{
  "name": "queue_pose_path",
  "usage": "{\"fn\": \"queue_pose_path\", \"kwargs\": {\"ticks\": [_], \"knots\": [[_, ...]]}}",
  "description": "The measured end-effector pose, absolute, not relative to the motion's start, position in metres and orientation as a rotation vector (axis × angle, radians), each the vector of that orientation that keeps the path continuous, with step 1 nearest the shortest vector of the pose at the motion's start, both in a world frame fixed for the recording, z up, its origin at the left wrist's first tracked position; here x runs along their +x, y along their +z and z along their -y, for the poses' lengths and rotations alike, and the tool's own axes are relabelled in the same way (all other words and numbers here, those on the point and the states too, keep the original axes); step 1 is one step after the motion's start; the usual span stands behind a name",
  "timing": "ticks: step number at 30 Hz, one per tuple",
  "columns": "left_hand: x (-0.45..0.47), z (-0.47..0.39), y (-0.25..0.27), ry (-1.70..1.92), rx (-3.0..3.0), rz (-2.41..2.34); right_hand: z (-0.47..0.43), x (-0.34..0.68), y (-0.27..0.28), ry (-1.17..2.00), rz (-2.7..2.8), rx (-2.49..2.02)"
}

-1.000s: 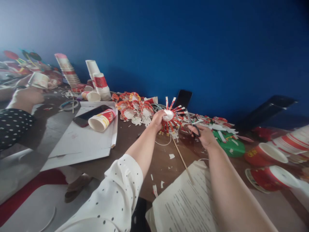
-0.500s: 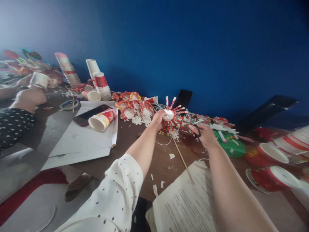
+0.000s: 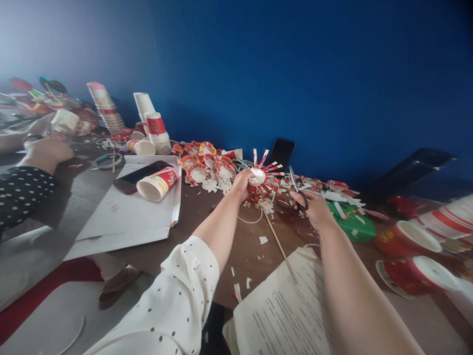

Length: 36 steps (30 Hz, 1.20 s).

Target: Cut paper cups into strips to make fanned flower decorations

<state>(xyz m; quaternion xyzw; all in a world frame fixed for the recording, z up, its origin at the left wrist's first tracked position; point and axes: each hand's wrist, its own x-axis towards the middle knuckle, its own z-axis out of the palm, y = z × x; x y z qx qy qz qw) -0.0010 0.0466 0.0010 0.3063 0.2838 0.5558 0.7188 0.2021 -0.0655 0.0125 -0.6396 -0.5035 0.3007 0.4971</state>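
Observation:
A paper cup cut into a fan of red and white strips (image 3: 257, 176) is pinched at its white round base by my left hand (image 3: 242, 185). The strips spread outward like rays. My right hand (image 3: 312, 207) grips a pair of scissors (image 3: 295, 183) by the dark handles, just right of the strips. The blades point up and away, apart from the cut cup. Below the cup a thin wooden stick (image 3: 279, 241) slants down to a printed sheet (image 3: 283, 305). Behind my left hand lies a heap of cut red and white paper flowers (image 3: 207, 165).
To the left, a white box lid (image 3: 125, 212) bears a phone (image 3: 136, 178) and a paper cup (image 3: 157, 185). Cup stacks (image 3: 107, 111) stand farther back. A co-worker's hand (image 3: 50, 150) holds a white cup. Another phone (image 3: 281, 152) leans on the blue wall. At right are a green disc (image 3: 356, 224) and red cups (image 3: 406, 236).
The scissors in my right hand have swung away from the strips, and their blades now point more upward. My left hand still holds the cut cup in nearly the same place.

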Motion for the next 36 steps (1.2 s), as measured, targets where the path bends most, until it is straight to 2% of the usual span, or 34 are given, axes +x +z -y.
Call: {"fn": "queue_pose_path", "kwargs": {"ticks": [7, 36], "knots": [[-0.002, -0.05, -0.004, 1.208, 0.825, -0.587, 0.069, 0.202, 0.014, 0.896, 1.241, -1.629], [-0.002, -0.05, -0.004, 1.143, 0.984, -0.658, 0.063, 0.216, 0.002, 0.749, 1.311, -1.601]]}}
